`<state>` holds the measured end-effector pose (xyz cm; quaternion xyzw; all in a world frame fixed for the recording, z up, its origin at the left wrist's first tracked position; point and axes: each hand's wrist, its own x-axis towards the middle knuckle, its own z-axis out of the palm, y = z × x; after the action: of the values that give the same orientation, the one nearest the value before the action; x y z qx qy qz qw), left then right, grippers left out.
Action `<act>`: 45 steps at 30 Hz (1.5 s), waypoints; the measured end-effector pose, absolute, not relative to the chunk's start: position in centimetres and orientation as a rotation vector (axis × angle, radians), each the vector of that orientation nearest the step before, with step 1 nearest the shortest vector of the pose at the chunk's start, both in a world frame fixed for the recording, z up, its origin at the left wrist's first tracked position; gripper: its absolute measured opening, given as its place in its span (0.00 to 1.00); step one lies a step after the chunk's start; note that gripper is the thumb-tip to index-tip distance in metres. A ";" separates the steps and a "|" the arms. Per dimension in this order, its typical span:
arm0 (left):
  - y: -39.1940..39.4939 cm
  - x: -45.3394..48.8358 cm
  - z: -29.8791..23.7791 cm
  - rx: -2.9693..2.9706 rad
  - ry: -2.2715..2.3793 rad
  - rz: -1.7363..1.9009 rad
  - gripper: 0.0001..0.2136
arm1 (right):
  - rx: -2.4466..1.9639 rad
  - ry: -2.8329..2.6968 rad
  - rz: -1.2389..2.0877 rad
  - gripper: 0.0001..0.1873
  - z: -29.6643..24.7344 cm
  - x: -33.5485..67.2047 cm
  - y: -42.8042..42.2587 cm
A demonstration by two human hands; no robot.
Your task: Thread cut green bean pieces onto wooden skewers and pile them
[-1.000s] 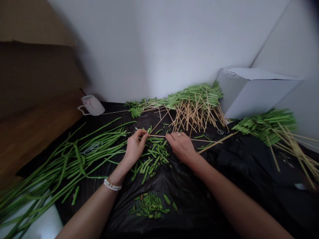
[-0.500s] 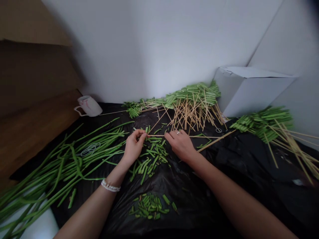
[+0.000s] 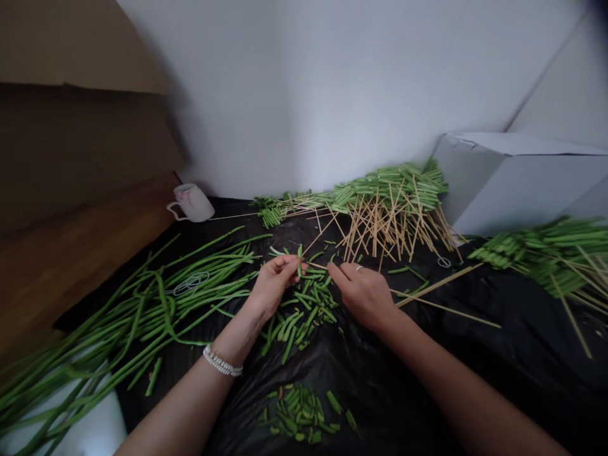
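My left hand (image 3: 274,285) is closed, with thumb and fingers pinching a short cut piece of green long bean (image 3: 299,253) that stands roughly upright. Facing it, my right hand (image 3: 363,292) is closed around a thin bamboo skewer (image 3: 446,308). The skewer's front end points at the bean piece, and its tail slopes down to the right behind the hand. Whether the tip has entered the bean is hidden by my left fingers. Loose cut bean pieces (image 3: 308,307) lie below both hands on black plastic sheeting (image 3: 380,386).
Long uncut beans (image 3: 190,304) spread across the left, with a white mug (image 3: 194,202) behind. Skewered beans (image 3: 394,187) are piled against the wall, and another pile (image 3: 546,247) lies right, near a white box (image 3: 513,177). Small bean scraps (image 3: 299,411) sit in front.
The scene has shifted right in view. The skewer's tail has swung from nearly level to sloping down rightward. A bean piece now stands upright between my left fingertips.
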<state>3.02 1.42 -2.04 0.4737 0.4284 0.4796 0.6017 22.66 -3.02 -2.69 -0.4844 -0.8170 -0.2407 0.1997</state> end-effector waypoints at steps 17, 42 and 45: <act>1.5 2.6 -2.2 0.861 0.859 0.991 0.09 | -1.348 -2.217 -0.709 0.19 -2.5 22.2 -3.5; 1.0 2.9 -1.8 0.912 0.952 0.988 0.12 | -1.430 -2.230 -0.562 0.11 -2.5 21.4 -4.0; 1.0 3.0 -1.7 0.819 0.928 0.971 0.11 | -1.364 -2.199 -0.649 0.11 -2.5 21.5 -4.0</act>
<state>3.02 1.03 -1.69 0.3686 0.4175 0.4369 0.7064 21.47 -4.02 -2.53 -0.4971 -0.8013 -0.2364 0.2346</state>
